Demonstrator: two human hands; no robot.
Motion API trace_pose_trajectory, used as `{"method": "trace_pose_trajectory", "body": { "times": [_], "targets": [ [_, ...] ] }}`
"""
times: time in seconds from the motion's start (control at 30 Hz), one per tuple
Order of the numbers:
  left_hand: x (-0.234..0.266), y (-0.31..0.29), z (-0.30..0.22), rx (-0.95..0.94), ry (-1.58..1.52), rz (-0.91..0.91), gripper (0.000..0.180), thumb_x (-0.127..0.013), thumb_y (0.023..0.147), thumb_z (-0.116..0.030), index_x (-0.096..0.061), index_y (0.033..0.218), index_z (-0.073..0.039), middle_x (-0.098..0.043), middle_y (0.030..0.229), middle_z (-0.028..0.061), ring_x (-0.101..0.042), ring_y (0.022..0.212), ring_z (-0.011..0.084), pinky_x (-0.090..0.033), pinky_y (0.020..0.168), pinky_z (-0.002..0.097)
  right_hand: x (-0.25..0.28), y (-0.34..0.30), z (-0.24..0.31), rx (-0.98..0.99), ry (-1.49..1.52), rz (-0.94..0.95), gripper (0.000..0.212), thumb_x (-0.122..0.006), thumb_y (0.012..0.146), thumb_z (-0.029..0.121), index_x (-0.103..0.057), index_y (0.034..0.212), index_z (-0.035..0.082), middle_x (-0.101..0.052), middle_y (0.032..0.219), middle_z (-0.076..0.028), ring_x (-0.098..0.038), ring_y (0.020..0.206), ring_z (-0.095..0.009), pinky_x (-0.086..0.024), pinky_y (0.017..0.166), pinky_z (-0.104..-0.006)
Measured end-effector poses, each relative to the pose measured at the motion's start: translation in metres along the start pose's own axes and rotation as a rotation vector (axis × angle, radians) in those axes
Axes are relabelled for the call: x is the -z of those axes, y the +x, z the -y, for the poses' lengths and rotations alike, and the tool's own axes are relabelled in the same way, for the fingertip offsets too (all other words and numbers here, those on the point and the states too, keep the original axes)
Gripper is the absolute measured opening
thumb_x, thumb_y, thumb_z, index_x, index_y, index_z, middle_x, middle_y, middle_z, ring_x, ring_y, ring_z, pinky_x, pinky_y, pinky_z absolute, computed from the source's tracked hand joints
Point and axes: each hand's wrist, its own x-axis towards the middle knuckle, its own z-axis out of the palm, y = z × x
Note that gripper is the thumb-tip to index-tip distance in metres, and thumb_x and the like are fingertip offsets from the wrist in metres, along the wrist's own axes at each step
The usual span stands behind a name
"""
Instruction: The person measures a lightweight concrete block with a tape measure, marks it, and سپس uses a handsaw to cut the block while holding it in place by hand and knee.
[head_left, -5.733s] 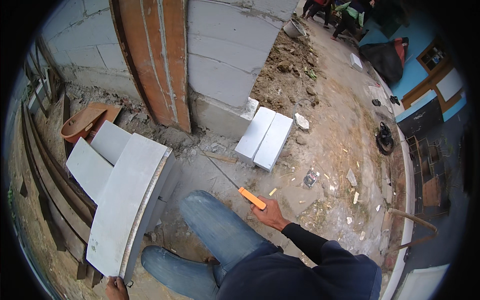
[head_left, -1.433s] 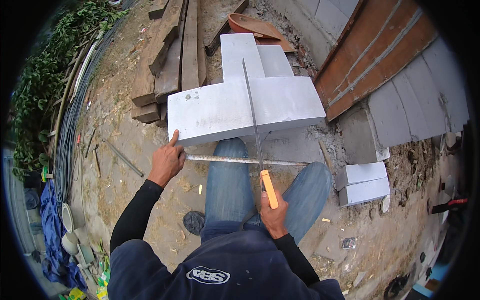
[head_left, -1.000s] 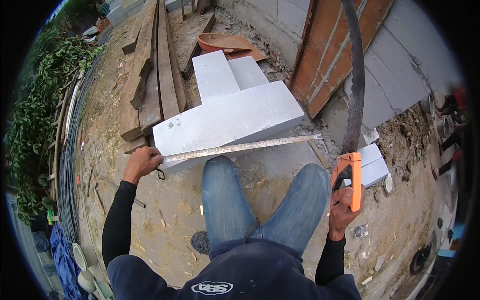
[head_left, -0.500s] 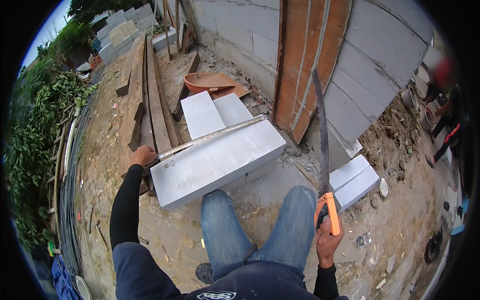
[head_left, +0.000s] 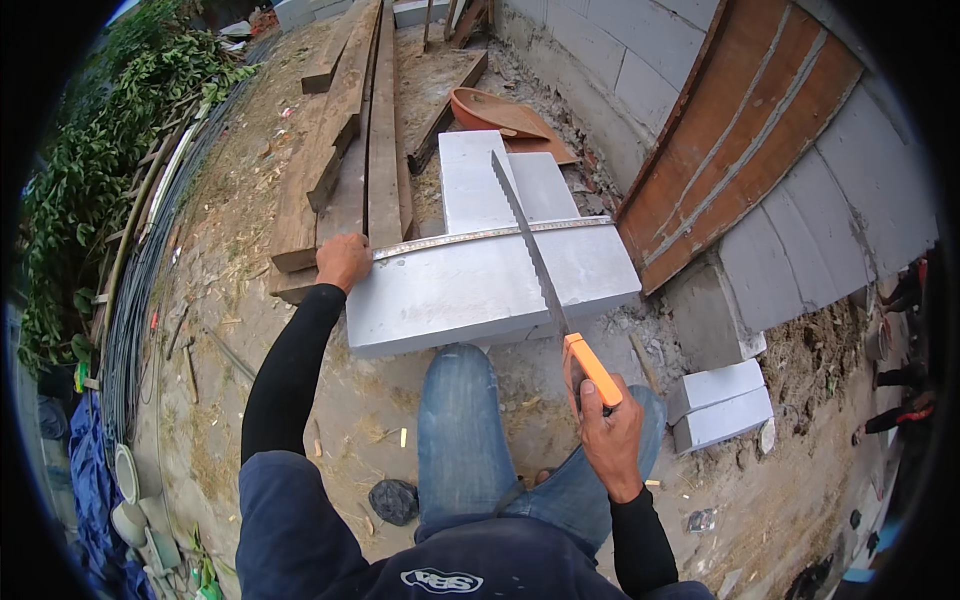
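My left hand (head_left: 343,263) is closed around the left end of a long, thin, pale measuring strip (head_left: 470,237). That strip lies along the far edge of a large white masonry block (head_left: 440,300) in front of my knees. In my right hand (head_left: 612,435) is a handsaw (head_left: 540,268), gripped by its orange handle, its toothed blade pointing away from me. The blade crosses over the block and the strip in view; whether it touches them I cannot tell. Two more white blocks (head_left: 475,180) lie just beyond the large one.
Wooden beams (head_left: 385,150) stretch away on the left. An orange-brown pan (head_left: 500,115) sits beyond the blocks. On the right are a wooden panel (head_left: 740,140) against a block wall (head_left: 655,90) and cut white blocks (head_left: 722,405). Metal rods (head_left: 135,340) run along the far left. People are at the right edge.
My right hand has swung the saw leftward, from beside the large block to over it and the strip. My view has shifted too. My left hand still holds the strip's end.
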Motion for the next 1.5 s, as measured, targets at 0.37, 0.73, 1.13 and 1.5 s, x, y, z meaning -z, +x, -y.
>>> {"method": "trace_pose_trajectory", "body": {
  "times": [0.37,0.73,1.13,1.5],
  "targets": [
    [-0.017,0.004,0.0,0.002,-0.036,-0.069,0.021,-0.062,0.085,-0.02,-0.078,0.088,-0.008,-0.075,0.089,0.0241,-0.074,0.084,0.0448,-0.059,0.074,0.0538,-0.027,0.025,0.018,-0.031,0.006,0.102,0.027,-0.063,0.104,0.024,-0.066,0.097,-0.002,-0.059,0.064,-0.012,-0.056,0.056,-0.018,-0.044,0.055,-0.0357],
    [-0.016,0.011,0.004,0.013,-0.028,-0.007,0.021,-0.063,0.084,-0.019,-0.08,0.089,-0.007,-0.075,0.091,0.0245,-0.074,0.087,0.0444,-0.06,0.078,0.0523,-0.026,0.032,0.032,-0.092,-0.012,0.186,0.03,-0.06,0.105,0.027,-0.066,0.099,-0.003,-0.062,0.066,-0.012,-0.059,0.054,-0.017,-0.045,0.055,-0.0355],
    [-0.021,0.014,0.007,0.055,-0.033,0.004,0.02,-0.066,0.085,-0.023,-0.081,0.093,-0.012,-0.076,0.093,0.0224,-0.074,0.089,0.0416,-0.06,0.082,0.0501,-0.029,0.029,0.029,-0.083,0.001,0.168,0.03,-0.061,0.104,0.026,-0.065,0.097,-0.003,-0.059,0.063,-0.013,-0.056,0.05,-0.018,-0.042,0.052,-0.0366],
    [-0.013,0.006,0.0,0.067,-0.026,0.016,0.021,-0.067,0.086,-0.025,-0.081,0.097,-0.013,-0.076,0.096,0.0214,-0.074,0.091,0.0412,-0.06,0.082,0.0502,-0.022,0.042,0.038,-0.1,0.052,0.246,0.034,-0.061,0.105,0.028,-0.065,0.098,-0.004,-0.062,0.063,-0.012,-0.062,0.051,-0.019,-0.045,0.05,-0.0353]
  ]
}}
